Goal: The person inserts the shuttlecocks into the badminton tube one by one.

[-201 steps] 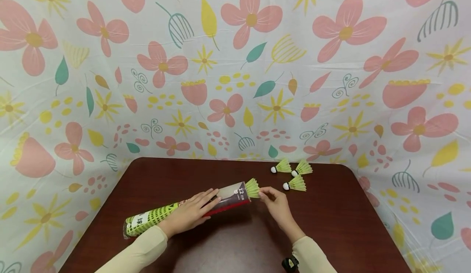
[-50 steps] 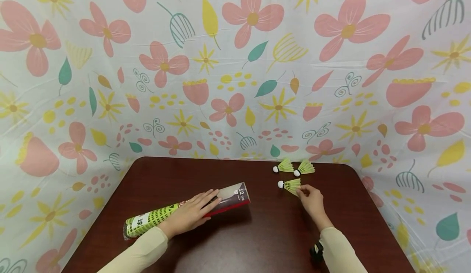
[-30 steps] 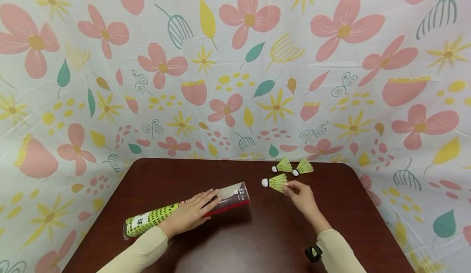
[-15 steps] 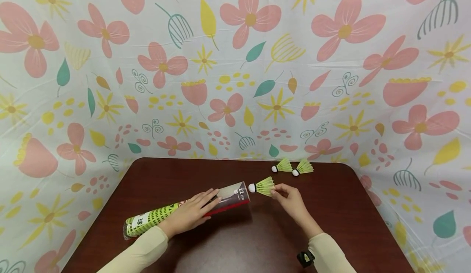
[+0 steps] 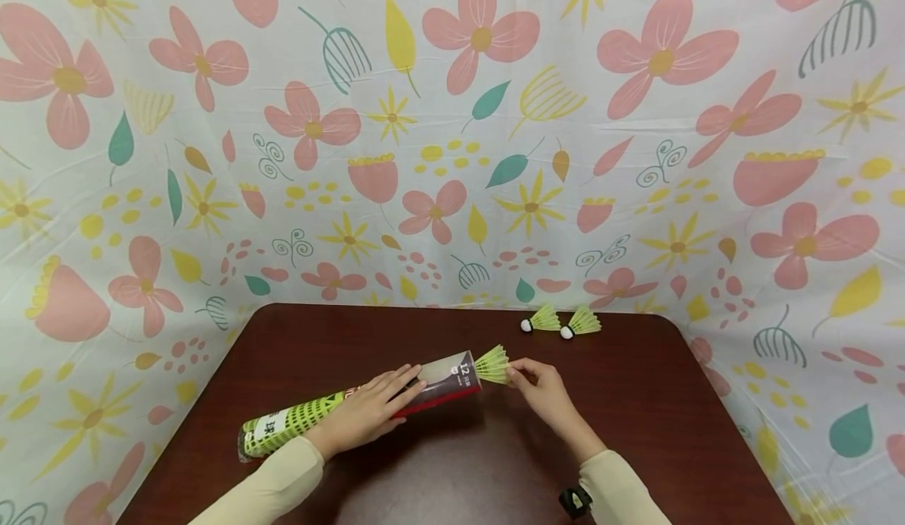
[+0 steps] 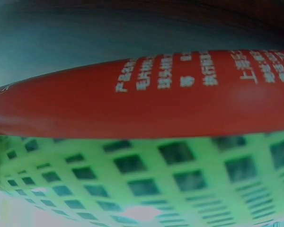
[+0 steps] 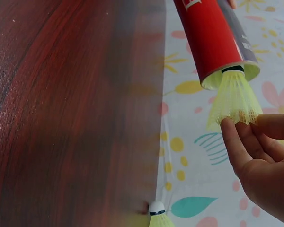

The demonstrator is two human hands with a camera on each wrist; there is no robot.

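The right hand (image 5: 540, 387) pinches the skirt of a yellow-green shuttlecock (image 5: 491, 364), its head already inside the mouth of the tube (image 5: 353, 403). The left hand (image 5: 371, 407), fingers straight and together, presses the tube lying on the dark table (image 5: 636, 431). Two more shuttlecocks (image 5: 562, 321) lie at one o'clock, well apart, nothing between.
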